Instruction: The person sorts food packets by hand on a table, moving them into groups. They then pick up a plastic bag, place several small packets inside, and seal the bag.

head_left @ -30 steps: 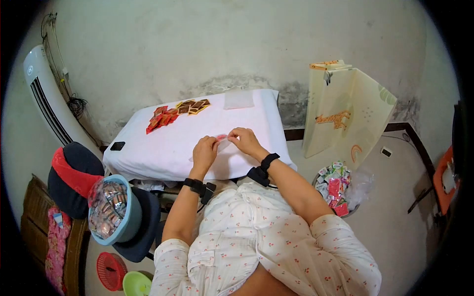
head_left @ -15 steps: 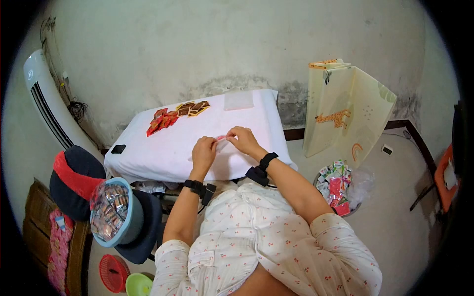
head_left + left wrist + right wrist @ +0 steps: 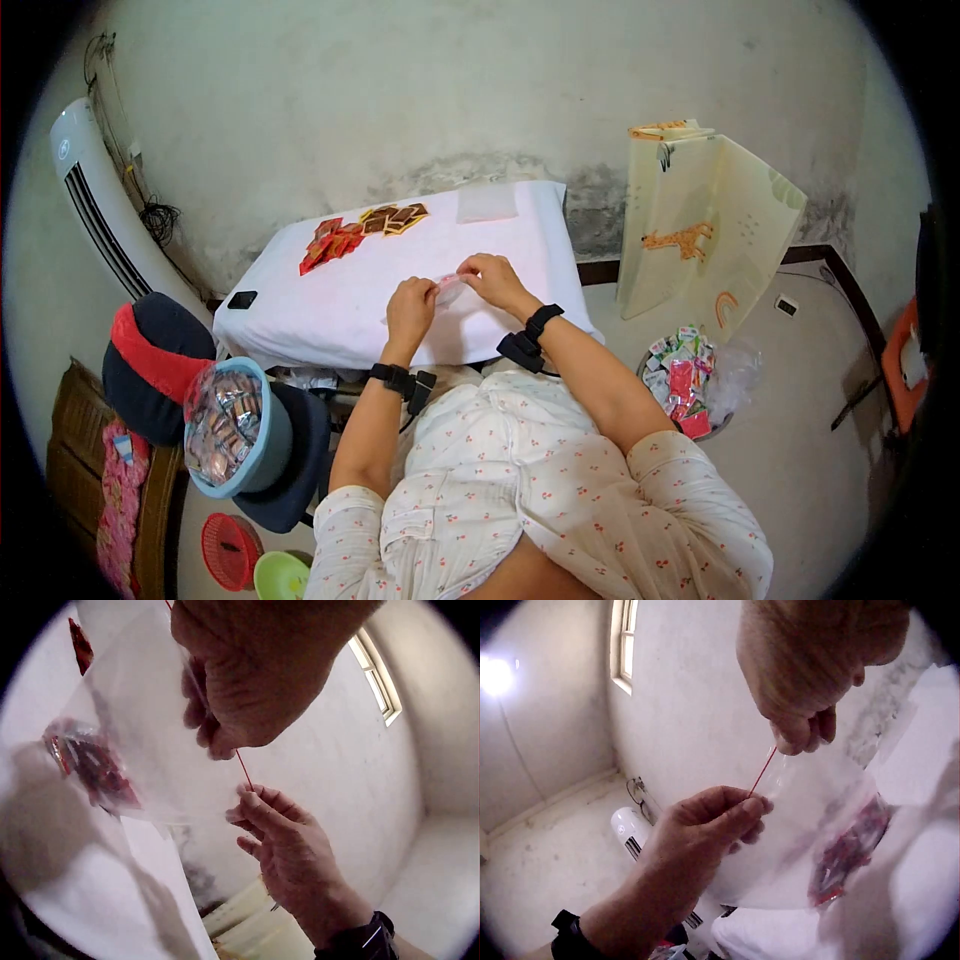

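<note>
A clear zip bag (image 3: pixel 142 712) with a red line along its top edge hangs over the white-covered table. Red packets (image 3: pixel 851 851) lie in its bottom. My left hand (image 3: pixel 410 312) pinches the red-lined edge between thumb and fingers. A short way along the same edge, my right hand (image 3: pixel 497 285) pinches it too, and a short stretch of the red line shows between the hands in both wrist views. Further back on the cloth (image 3: pixel 545 270) are loose red packets (image 3: pixel 330 246), brown and yellow packets (image 3: pixel 393 219) and a flat clear bag (image 3: pixel 487 203).
A phone (image 3: pixel 242 300) lies at the table's left edge. On a chair at left stands a blue bucket (image 3: pixel 277 430) of wrapped packets, with a red basket (image 3: pixel 230 553) and green bowl (image 3: pixel 280 578) below. At right are a basin of packets (image 3: pixel 680 385) and a folded mat (image 3: pixel 690 215).
Both hands keep their pinch on the bag's edge over the table. They have shifted only slightly, the left one a little to the left.
</note>
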The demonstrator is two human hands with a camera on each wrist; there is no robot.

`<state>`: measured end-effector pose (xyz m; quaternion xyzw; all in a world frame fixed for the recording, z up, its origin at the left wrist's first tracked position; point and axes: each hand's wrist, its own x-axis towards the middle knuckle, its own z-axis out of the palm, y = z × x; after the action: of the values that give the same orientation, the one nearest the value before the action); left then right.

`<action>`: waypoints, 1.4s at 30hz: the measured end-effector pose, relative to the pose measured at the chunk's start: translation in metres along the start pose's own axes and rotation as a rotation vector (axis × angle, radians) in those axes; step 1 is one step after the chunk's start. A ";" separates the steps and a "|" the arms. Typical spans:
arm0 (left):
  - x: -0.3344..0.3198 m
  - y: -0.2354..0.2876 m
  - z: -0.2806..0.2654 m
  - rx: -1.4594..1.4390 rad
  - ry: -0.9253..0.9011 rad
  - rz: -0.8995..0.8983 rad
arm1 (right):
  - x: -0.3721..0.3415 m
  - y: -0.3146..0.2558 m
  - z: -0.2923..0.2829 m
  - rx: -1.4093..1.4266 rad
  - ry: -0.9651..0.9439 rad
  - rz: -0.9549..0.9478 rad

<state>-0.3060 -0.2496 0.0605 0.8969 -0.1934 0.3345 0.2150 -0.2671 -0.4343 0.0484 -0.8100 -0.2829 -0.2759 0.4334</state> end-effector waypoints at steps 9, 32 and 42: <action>-0.002 0.001 -0.001 -0.007 0.060 0.033 | -0.002 -0.002 0.000 -0.013 -0.046 0.041; -0.004 -0.004 -0.008 0.050 0.045 0.011 | 0.001 0.002 0.001 0.004 -0.038 0.027; -0.001 -0.001 -0.009 0.040 0.050 -0.004 | 0.000 -0.014 0.005 -0.157 -0.008 -0.141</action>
<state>-0.3109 -0.2439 0.0652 0.8927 -0.1796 0.3602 0.2026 -0.2758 -0.4232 0.0538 -0.8205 -0.3186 -0.3238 0.3470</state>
